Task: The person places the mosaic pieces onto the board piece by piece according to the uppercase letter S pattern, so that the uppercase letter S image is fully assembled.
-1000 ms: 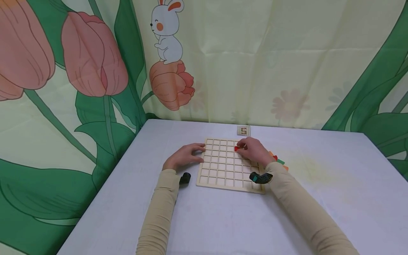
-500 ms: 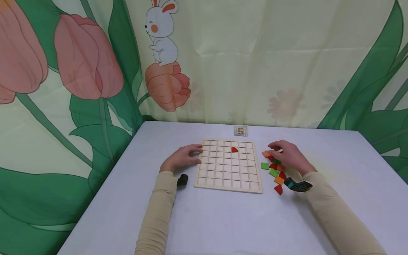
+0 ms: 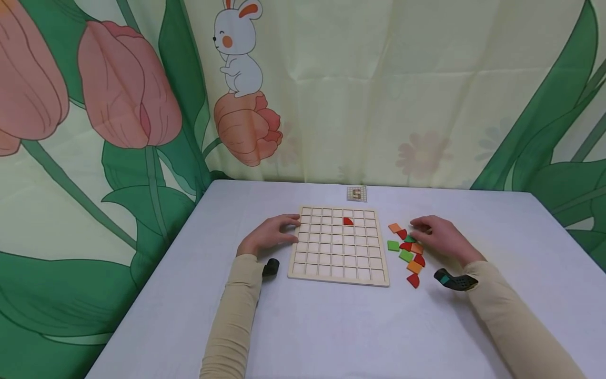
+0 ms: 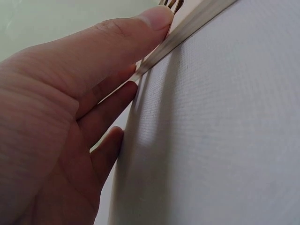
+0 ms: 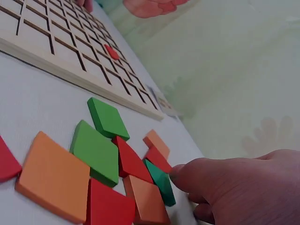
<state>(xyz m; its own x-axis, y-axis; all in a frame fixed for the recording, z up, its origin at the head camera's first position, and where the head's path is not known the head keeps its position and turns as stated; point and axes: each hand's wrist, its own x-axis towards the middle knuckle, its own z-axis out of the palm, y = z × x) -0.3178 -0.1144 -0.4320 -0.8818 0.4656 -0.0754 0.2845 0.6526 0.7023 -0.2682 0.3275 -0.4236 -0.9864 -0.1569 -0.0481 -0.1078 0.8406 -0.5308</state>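
A square wooden grid board (image 3: 337, 246) lies on the table, with one red quarter-round tile (image 3: 347, 221) in a cell of its upper right part. At the board's left edge rests my left hand (image 3: 270, 234), thumb and fingers fairly straight; in the left wrist view the thumb (image 4: 157, 18) touches the wooden rim. My right hand (image 3: 440, 237) is beside the loose tiles, fingers loosely bent. Its fingertip is close to a dark green tile (image 5: 161, 183); whether they touch I cannot tell. Nothing shows in its grasp, though the palm side is hidden.
Several tiles lie in a loose group right of the board: light green (image 3: 393, 246), orange (image 3: 414, 267) and red quarter-rounds (image 3: 413, 280). A small card with a grid pattern (image 3: 356, 193) lies behind the board. A printed curtain (image 3: 341, 105) hangs behind the white table (image 3: 331, 331).
My right hand left the red tile in the board and moved right to the loose tiles, then slightly farther right. The left hand stays at the board's edge.
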